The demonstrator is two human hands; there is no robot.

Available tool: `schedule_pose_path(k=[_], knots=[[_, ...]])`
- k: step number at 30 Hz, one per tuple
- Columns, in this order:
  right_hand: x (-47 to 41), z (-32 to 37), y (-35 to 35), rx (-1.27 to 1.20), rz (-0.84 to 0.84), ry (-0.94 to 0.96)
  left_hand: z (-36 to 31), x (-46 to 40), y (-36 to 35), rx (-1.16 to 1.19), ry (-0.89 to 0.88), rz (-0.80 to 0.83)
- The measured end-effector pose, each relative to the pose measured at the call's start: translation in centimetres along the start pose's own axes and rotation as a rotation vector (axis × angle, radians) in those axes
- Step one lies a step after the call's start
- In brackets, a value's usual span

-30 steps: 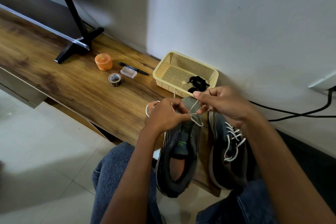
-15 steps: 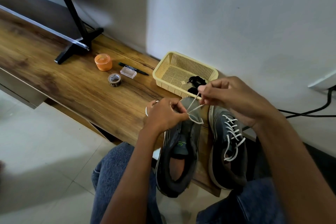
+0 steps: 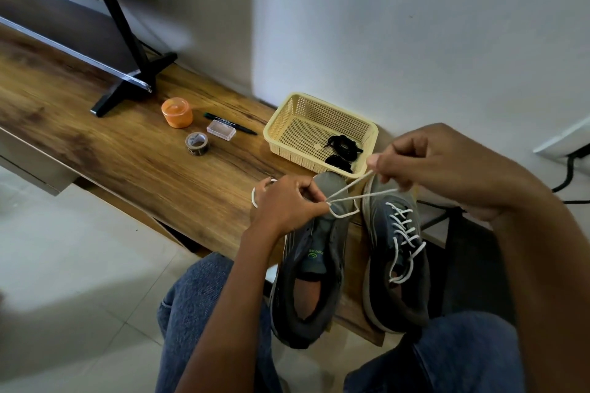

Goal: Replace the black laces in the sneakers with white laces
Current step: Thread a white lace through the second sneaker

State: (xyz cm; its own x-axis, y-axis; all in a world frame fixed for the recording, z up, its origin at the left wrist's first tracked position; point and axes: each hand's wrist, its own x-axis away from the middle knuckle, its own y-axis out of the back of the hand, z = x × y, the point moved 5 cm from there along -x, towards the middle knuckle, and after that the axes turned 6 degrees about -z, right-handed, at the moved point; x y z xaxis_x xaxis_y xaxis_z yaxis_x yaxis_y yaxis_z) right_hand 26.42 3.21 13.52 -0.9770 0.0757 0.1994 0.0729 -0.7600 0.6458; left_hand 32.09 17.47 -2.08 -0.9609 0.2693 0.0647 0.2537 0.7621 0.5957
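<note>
White cord lace: pinched by both hands, left hand anchoring, right hand probably drawing slack.
Unlaced grey mesh sneaker: on tabletop for threading.

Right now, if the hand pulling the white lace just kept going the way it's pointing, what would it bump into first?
Probably the yellow basket: the right hand pinching the white lace points toward its near corner, though it may be above the rim; depth is unclear.

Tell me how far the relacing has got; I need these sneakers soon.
Done: black laces lie in the basket; right sneaker wears white lacing. In hand: left hand and right hand pull a white lace at the left sneaker. Left: its upper eyelets.
</note>
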Motion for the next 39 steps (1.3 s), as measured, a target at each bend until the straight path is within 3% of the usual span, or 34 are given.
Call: schedule_pose_path(k=[4, 8, 10, 14, 17, 23, 26, 29, 32, 34, 39], knots=[[0.4, -1.1, 0.1, -0.505, -0.073, -0.129, 0.0, -0.1, 0.0, 0.016, 0.006, -0.006], [0.6, -1.1, 0.1, -0.594, -0.097, -0.133, -0.2, -0.1, 0.0, 0.022, -0.007, -0.007], [0.9, -0.7, 0.6, -0.381, -0.096, -0.109, -0.2, 0.0, 0.0, 0.002, -0.009, 0.003], [1.6, 0.8, 1.9, 0.344, -0.012, -0.051, -0.1, 0.1, 0.0, -0.016, -0.005, 0.018], [2.1, 1.3, 2.2, 0.433, 0.068, -0.040, -0.3, 0.1, 0.0, -0.023, -0.008, 0.013], [2.4, 1.2, 2.9, -0.462, -0.071, 0.028, -0.3, 0.1, 0.2, -0.004, -0.003, 0.002], [2.4, 0.2, 2.9, -0.614, -0.123, -0.038, -0.3, 0.1, 0.1, -0.011, -0.007, -0.001], [2.8, 0.5, 3.5, -0.405, -0.220, -0.038, -0.1, 0.0, 0.0, -0.036, -0.014, 0.009], [3.3, 1.5, 4.9, 0.215, -0.358, 0.078, 0.0, 0.1, -0.1, -0.054, -0.014, 0.003], [3.8, 2.1, 5.1, 0.471, -0.382, 0.093, -0.2, 0.1, -0.2, -0.064, -0.018, -0.008], [4.5, 1.9, 5.0, 0.587, -0.255, 0.080, -0.4, 0.1, -0.2, -0.075, -0.015, -0.011]])
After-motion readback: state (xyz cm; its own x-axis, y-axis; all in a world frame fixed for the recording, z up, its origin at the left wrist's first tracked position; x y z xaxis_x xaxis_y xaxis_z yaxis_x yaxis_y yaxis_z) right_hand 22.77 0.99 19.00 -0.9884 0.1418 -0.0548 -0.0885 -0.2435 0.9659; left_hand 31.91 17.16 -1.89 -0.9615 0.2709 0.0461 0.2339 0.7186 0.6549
